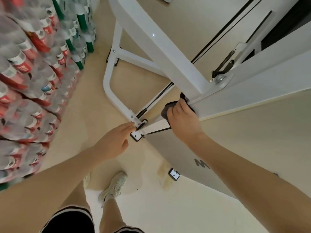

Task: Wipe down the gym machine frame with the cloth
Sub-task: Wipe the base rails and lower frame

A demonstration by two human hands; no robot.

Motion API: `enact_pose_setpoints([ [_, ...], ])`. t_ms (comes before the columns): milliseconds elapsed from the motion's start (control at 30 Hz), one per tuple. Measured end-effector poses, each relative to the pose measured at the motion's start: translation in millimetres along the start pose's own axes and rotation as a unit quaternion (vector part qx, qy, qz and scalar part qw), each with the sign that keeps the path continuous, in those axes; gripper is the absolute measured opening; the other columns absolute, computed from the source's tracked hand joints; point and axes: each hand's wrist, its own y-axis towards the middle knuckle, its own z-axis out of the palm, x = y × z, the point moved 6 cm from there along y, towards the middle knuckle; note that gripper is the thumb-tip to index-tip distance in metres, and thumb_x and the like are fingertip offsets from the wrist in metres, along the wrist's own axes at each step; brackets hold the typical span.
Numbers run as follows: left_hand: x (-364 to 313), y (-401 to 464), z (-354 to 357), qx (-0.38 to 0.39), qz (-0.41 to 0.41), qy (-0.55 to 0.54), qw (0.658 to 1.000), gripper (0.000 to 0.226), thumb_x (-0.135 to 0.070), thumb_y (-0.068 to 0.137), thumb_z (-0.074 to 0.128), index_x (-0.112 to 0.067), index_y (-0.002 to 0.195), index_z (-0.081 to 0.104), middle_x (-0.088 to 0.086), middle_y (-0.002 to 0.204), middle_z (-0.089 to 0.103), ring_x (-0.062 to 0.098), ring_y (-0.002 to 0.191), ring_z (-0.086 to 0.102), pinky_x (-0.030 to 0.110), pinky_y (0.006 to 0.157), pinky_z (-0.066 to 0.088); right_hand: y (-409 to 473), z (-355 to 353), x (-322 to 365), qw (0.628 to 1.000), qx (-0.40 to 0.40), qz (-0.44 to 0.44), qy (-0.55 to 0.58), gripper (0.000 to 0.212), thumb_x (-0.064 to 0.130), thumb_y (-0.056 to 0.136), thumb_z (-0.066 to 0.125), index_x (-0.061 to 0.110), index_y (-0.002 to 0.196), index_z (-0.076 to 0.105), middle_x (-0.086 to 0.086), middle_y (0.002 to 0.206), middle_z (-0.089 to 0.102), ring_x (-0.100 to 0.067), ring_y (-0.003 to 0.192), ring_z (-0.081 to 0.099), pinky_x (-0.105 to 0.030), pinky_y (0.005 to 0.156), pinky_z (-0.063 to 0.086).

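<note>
Big stack of water bottles (30,84) on the far left, red & green labels. Next, the left hand (116,142) is out flat w/ loose fingers, holding nothing, tips near a black bracket (137,136) low on the white gym frame (161,47). Right hand (183,120) grips a dark cloth (168,108), pressed vs the frame's edge. White shoe (114,187) on the floor below.

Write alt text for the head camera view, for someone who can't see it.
Seen from above, the right hand presses a dark grey cloth against a white metal gym machine frame, while the left hand hovers open nearby. Stacked packs of plastic bottles line the beige floor at left.
</note>
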Motion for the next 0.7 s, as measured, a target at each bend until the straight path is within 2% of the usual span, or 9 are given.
enact_pose_setpoints([
  [67, -3, 15, 6, -0.005, -0.017, -0.023, 1.0, 0.052, -0.001, 0.087, 0.045, -0.01, 0.137, 0.039, -0.001, 0.15, 0.026, 0.015, 0.133, 0.033, 0.008, 0.096, 0.018, -11, -4, -5, 0.999, -0.031, 0.014, -0.018, 0.037, 0.031, 0.093, 0.035, 0.016, 0.117, 0.059, 0.001, 0.113, 0.066, -0.022, 0.116, 0.055, -0.036, 0.112, 0.025],
  [167, -15, 47, 23, 0.002, -0.009, -0.058, 0.998, 0.053, -0.002, 0.087, 0.045, -0.011, 0.139, 0.036, -0.001, 0.149, 0.029, 0.017, 0.131, 0.035, 0.019, 0.098, 0.029, -13, 3, 4, 1.0, -0.012, 0.011, -0.025, 0.046, 0.037, 0.091, 0.037, 0.015, 0.126, 0.057, 0.002, 0.121, 0.063, -0.019, 0.121, 0.052, -0.033, 0.112, 0.025],
  [267, -9, 85, 54, 0.042, -0.032, -0.076, 0.996, 0.054, -0.005, 0.089, 0.043, -0.01, 0.14, 0.03, 0.005, 0.147, 0.031, 0.023, 0.127, 0.038, 0.031, 0.097, 0.035, 3, 16, 14, 0.997, -0.015, 0.061, -0.039, 0.054, 0.052, 0.086, 0.044, 0.018, 0.124, 0.06, 0.006, 0.113, 0.066, -0.012, 0.113, 0.056, -0.031, 0.111, 0.028],
  [333, 3, 106, 75, 0.061, -0.036, -0.081, 0.994, 0.049, -0.006, 0.089, 0.043, -0.007, 0.137, 0.031, 0.013, 0.14, 0.037, 0.029, 0.119, 0.043, 0.036, 0.093, 0.038, 17, 29, 27, 0.995, -0.014, 0.079, -0.052, 0.061, 0.063, 0.086, 0.038, 0.018, 0.121, 0.062, 0.006, 0.105, 0.067, -0.014, 0.107, 0.058, -0.035, 0.108, 0.025],
  [433, 27, 132, 105, 0.072, -0.014, -0.095, 0.993, 0.057, -0.01, 0.091, 0.046, -0.011, 0.144, 0.023, 0.008, 0.148, 0.03, 0.024, 0.13, 0.036, 0.032, 0.102, 0.032, 40, 55, 60, 0.993, 0.0, 0.106, -0.048, 0.067, 0.065, 0.089, 0.023, 0.019, 0.116, 0.065, 0.004, 0.099, 0.068, -0.019, 0.104, 0.059, -0.039, 0.1, 0.022],
  [500, 45, 148, 127, 0.076, 0.024, -0.113, 0.99, 0.055, -0.01, 0.09, 0.048, -0.012, 0.141, 0.03, 0.004, 0.146, 0.033, 0.02, 0.131, 0.036, 0.033, 0.104, 0.034, 58, 72, 87, 0.991, 0.006, 0.132, -0.025, 0.067, 0.062, 0.091, 0.021, 0.018, 0.111, 0.067, 0.004, 0.097, 0.069, -0.02, 0.103, 0.06, -0.038, 0.098, 0.022],
  [567, 64, 162, 153, 0.09, 0.072, -0.087, 0.989, 0.036, -0.008, 0.088, 0.051, -0.01, 0.124, 0.05, 0.007, 0.133, 0.045, 0.023, 0.118, 0.046, 0.022, 0.09, 0.038, 75, 90, 119, 0.991, 0.006, 0.137, -0.01, 0.066, 0.062, 0.091, 0.02, 0.021, 0.104, 0.07, 0.007, 0.09, 0.068, -0.017, 0.097, 0.06, -0.035, 0.097, 0.024],
  [633, 83, 173, 175, 0.091, 0.103, -0.098, 0.986, 0.03, -0.012, 0.088, 0.051, -0.011, 0.117, 0.051, 0.003, 0.112, 0.052, 0.016, 0.094, 0.053, 0.009, 0.069, 0.035, 89, 107, 151, 0.992, 0.0, 0.122, -0.006, 0.065, 0.062, 0.092, 0.019, 0.024, 0.1, 0.07, 0.011, 0.088, 0.068, -0.013, 0.096, 0.06, -0.03, 0.1, 0.031],
  [700, 97, 185, 191, 0.081, 0.117, -0.166, 0.976, 0.021, -0.018, 0.087, 0.048, -0.02, 0.108, 0.05, -0.011, 0.088, 0.049, 0.012, 0.076, 0.046, 0.004, 0.06, 0.035, 98, 119, 167, 0.992, -0.006, 0.128, -0.003, 0.062, 0.062, 0.092, 0.02, 0.025, 0.097, 0.07, 0.011, 0.088, 0.068, -0.013, 0.096, 0.06, -0.027, 0.1, 0.034],
])
